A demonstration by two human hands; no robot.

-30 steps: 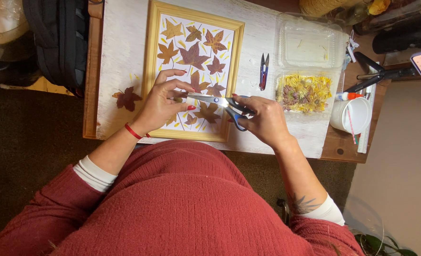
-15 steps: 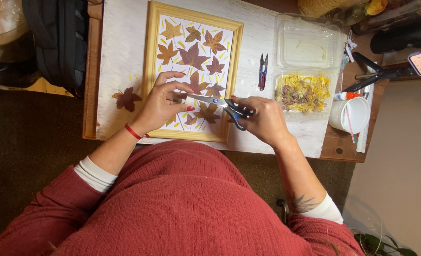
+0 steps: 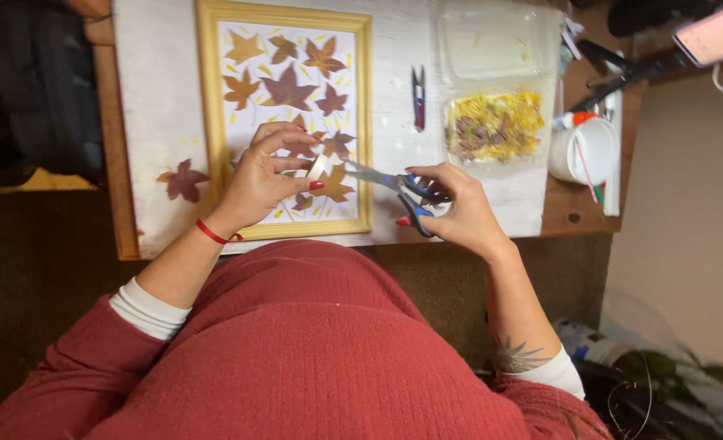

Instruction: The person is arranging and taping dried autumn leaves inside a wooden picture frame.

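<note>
A small pale leaf piece (image 3: 317, 167) sits pinched between the thumb and fingers of the left hand (image 3: 265, 175), over the near right part of the wooden frame (image 3: 365, 130). The right hand (image 3: 451, 208) is closed through the blue handles of the scissors (image 3: 394, 186), whose blades are slightly parted and now point at the piece from a shade farther right than half a second ago; the left hand has hardly shifted. Inside the frame, brown and orange leaves (image 3: 288, 85) lie on white paper. A loose dark red leaf (image 3: 184, 181) lies left of the frame. To the right are small snips (image 3: 418, 96), a clear plastic tub (image 3: 493, 124) of yellow petals, its clear lid (image 3: 488, 41) beyond, and a white cup (image 3: 586, 151).
</note>
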